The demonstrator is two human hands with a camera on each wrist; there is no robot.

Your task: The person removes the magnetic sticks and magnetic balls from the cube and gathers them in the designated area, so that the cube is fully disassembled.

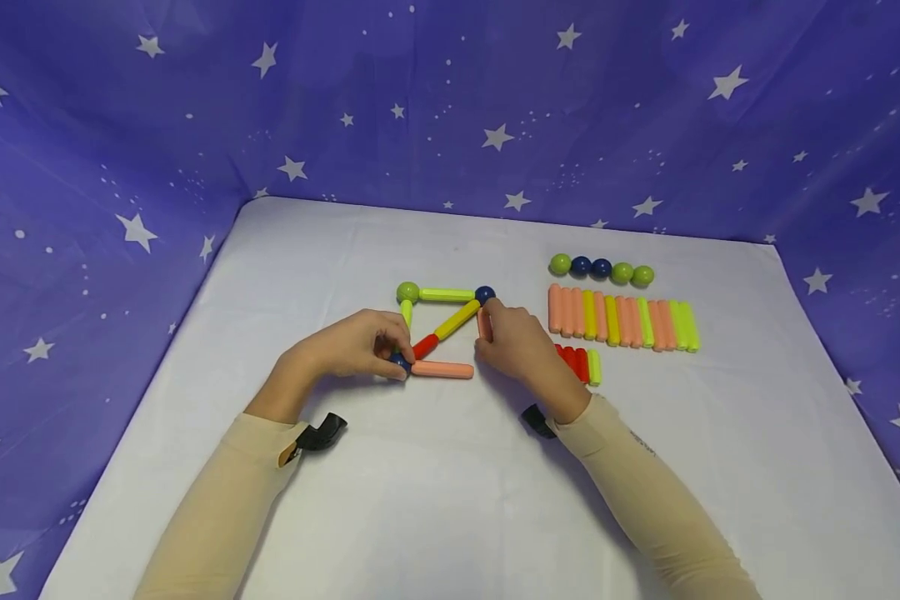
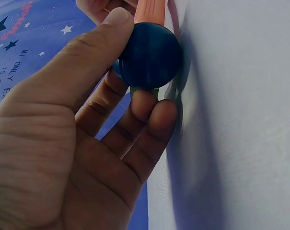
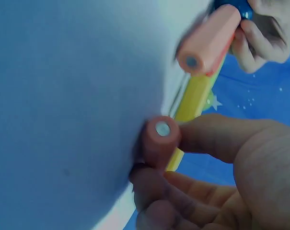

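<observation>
My left hand (image 1: pixel 367 343) pinches a dark blue ball (image 2: pixel 150 56) at the near left corner of a flat frame of magnetic rods and balls. From that ball an orange rod (image 1: pixel 442 369) runs right, and a red rod (image 1: pixel 424 347) joined to a yellow rod (image 1: pixel 457 320) runs diagonally to another blue ball (image 1: pixel 484 295). A green ball (image 1: pixel 408 292) and a lime rod (image 1: pixel 447 295) form the far side. My right hand (image 1: pixel 521 342) pinches a second orange rod (image 3: pixel 161 141) below the far right ball; its silver end shows in the right wrist view.
Right of the frame lie a row of green and blue balls (image 1: pixel 602 267) and a long row of orange, yellow and lime rods (image 1: pixel 627 319). Short red rods (image 1: pixel 576 363) lie partly behind my right hand. A starry purple cloth (image 1: pixel 450 100) rises behind the white table (image 1: pixel 420 500).
</observation>
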